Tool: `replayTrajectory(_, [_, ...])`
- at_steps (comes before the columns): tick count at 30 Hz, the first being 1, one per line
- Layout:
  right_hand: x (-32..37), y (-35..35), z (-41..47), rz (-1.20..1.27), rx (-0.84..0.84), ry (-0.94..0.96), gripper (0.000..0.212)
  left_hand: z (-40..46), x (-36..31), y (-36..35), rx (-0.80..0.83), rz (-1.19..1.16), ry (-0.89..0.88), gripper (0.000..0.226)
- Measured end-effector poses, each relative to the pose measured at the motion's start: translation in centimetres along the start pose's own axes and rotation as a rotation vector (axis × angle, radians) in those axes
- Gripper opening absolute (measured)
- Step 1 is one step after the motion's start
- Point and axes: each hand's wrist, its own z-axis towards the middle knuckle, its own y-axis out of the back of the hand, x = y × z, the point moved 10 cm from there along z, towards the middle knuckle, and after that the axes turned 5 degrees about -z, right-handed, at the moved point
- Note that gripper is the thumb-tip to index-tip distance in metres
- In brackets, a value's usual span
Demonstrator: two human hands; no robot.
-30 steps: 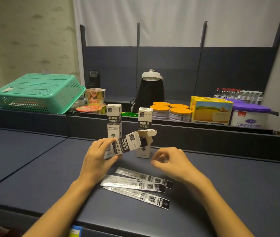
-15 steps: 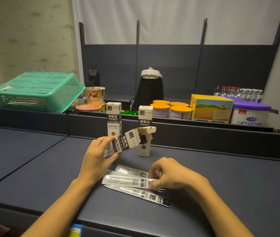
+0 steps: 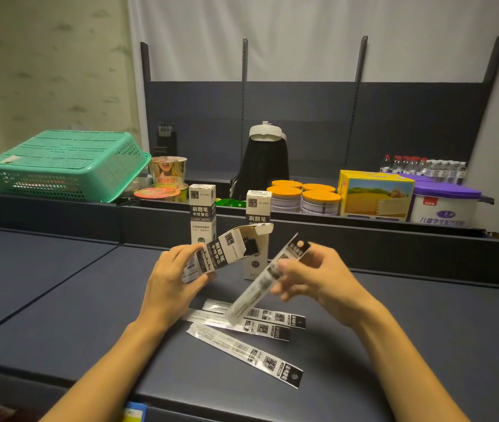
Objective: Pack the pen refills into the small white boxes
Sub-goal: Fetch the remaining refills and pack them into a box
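head view: left hand (image 3: 170, 277) gripping an open box (image 3: 224, 251), fingers (image 3: 186, 249) curled round its lower half, box tilted with the mouth up and to the right, top flap folded back. right hand (image 3: 318, 275) pinching one refill packet (image 3: 268, 277) near its upper end, packet slanting down to the left, its top close beside the box mouth but not yet in it; packet blurred, so exact finger hold hard to read. three more refill packets (image 3: 245, 350) lying flat on the worktop (image 3: 59, 300) just below the hands, two overlapping, the third a little nearer. two closed boxes standing upright behind the hands: left standing box (image 3: 202, 213) and right standing box (image 3: 257, 208), the latter partly hidden by the held box. cannot tell whether either is already filled.

judged progress: early to middle. one packet on its way in, three left on the worktop, nothing visibly inside the open box. still to do, likely: sliding the held packet in, picking up the rest, closing the flap.

room to move: bare worktop wide to the left and right of the hands, front edge close under the forearms. nearest packet lying near that edge, so a careless sweep could push it off. raised dark ledge (image 3: 364, 239) behind the standing boxes, closing off the far side; green basket (image 3: 68, 166) and tubs with orange lids (image 3: 306, 196) beyond it, well apart from the work. standing boxes near the held box, so a wide swing of the left hand could knock them over.
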Motion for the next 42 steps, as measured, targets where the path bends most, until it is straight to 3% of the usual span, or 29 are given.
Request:
replayTrajectory(7, [1.7,5.7,-1.0,0.244,-0.473,0.165,0.004,0.1,-0.1,0.0,0.006,0.010,0.006,0.063])
replayTrajectory(13, [2.4,7.2,-1.9,0.300,-0.605,0.250,0.005,0.1,-0.2,0.1,0.006,-0.001,0.012,0.062])
replayTrajectory(26, [2.5,5.1,-1.4,0.169,-0.539,0.269,0.006,0.0,0.0,-0.3,0.017,-0.003,-0.008,0.064])
replayTrajectory(37, [0.2,0.1,0.6,-0.228,-0.260,0.242,0.009,-0.1,0.2,-0.7,0.035,0.015,-0.033,0.067])
replayTrajectory(42, [1.4,1.4,0.1,-0.164,-0.368,0.332,0.006,-0.1,0.3,-0.6,0.026,0.010,-0.032,0.067])
